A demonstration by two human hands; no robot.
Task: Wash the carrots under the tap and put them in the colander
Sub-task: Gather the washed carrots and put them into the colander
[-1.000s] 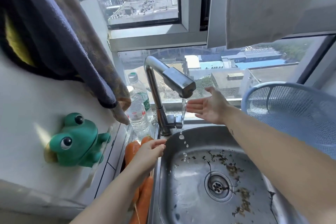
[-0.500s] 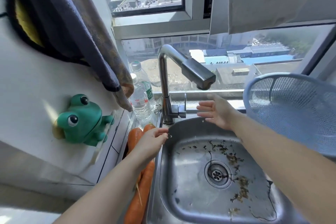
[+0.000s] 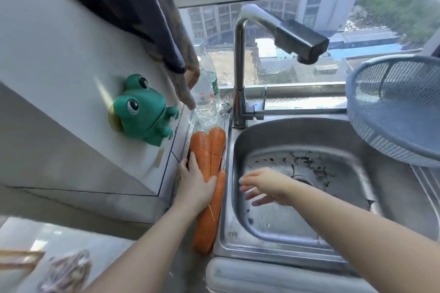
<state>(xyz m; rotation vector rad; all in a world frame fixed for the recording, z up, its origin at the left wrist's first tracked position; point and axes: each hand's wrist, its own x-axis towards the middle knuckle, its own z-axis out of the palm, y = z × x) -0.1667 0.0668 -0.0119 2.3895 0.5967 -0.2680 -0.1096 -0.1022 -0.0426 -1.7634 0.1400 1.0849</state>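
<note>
Beside sink [image 3: 238, 245] | left hand [image 3: 195, 188] grips carrots [image 3: 204, 150] | right hand [image 3: 266, 185] apart, spread

Left grip [image 3: 194, 185] seemingly clasps the carrots [image 3: 209, 150] — right grip [image 3: 266, 185] hovers relaxed above sink [image 3: 269, 228].

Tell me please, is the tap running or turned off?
Off, it seems: no stream of water falls from the tap into the sink below it.

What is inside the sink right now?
Dark scraps lie scattered on the sink floor around the drain. The right hand above covers part of the drain and floor. The carrots are outside it.
</note>
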